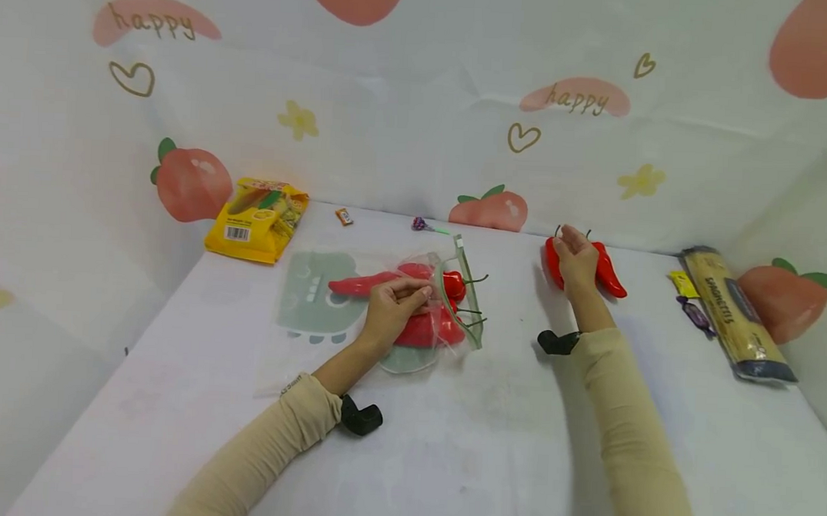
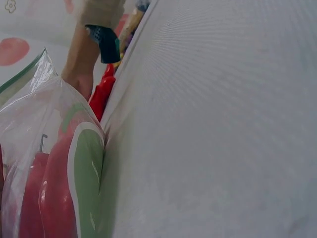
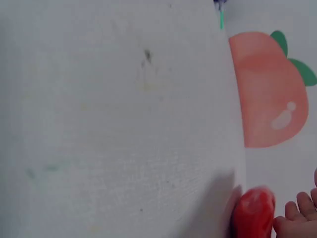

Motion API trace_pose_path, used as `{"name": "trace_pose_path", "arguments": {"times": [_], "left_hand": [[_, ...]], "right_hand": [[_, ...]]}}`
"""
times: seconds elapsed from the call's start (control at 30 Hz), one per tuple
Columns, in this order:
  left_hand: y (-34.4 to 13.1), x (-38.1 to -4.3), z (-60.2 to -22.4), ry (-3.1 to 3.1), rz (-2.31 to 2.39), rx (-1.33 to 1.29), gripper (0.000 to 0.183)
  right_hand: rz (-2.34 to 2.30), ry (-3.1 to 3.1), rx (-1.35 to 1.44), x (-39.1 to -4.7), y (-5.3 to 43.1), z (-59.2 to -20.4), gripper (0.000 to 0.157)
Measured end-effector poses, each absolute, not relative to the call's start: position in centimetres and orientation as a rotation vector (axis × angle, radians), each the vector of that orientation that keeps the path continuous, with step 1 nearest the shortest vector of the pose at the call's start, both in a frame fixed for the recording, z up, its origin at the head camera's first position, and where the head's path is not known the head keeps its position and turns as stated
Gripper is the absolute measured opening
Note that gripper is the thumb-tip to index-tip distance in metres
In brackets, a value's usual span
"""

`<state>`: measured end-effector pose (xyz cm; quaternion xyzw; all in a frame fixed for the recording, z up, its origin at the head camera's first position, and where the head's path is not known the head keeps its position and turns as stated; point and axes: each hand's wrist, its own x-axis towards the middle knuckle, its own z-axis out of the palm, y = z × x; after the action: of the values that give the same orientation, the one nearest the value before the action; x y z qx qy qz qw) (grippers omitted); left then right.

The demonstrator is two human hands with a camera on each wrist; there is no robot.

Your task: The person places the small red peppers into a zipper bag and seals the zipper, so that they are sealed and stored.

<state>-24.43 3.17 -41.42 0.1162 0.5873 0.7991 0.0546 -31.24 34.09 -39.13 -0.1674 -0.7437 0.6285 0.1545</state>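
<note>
My left hand (image 1: 393,311) pinches the top film of a clear zip bag (image 1: 308,299) with a green printed pattern. The bag lies on its side with its green-edged mouth facing right. Several red peppers (image 1: 427,332) are inside, some stems poking out at the mouth. In the left wrist view the bag film bulges over these peppers (image 2: 57,193). At the back right, my right hand (image 1: 576,261) is at two loose red peppers, one pepper (image 1: 554,266) to its left, another pepper (image 1: 610,270) to its right. Its fingers look loosely bent beside the red pepper (image 3: 253,213) in the right wrist view.
A yellow snack packet (image 1: 257,220) lies at the back left, with a small wrapped candy (image 1: 344,216) and a lollipop (image 1: 422,224) along the back. On the right are a spaghetti pack (image 1: 733,314), a yellow candy (image 1: 683,284) and a purple candy (image 1: 697,316).
</note>
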Motion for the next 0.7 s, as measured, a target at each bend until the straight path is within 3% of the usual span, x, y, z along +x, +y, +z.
{"name": "trace_pose_path", "arguments": {"times": [0.3, 0.7], "left_hand": [[3.07, -24.47, -41.41, 1.829, 2.388, 0.344, 0.022], [3.12, -24.34, -41.35, 1.841, 2.365, 0.331, 0.023]], "right_hand": [[1.603, -2.362, -0.622, -32.31, 34.81, -40.04, 0.049], [1.424, -2.762, -0.504, -31.68, 34.66, -39.43, 0.056]]}}
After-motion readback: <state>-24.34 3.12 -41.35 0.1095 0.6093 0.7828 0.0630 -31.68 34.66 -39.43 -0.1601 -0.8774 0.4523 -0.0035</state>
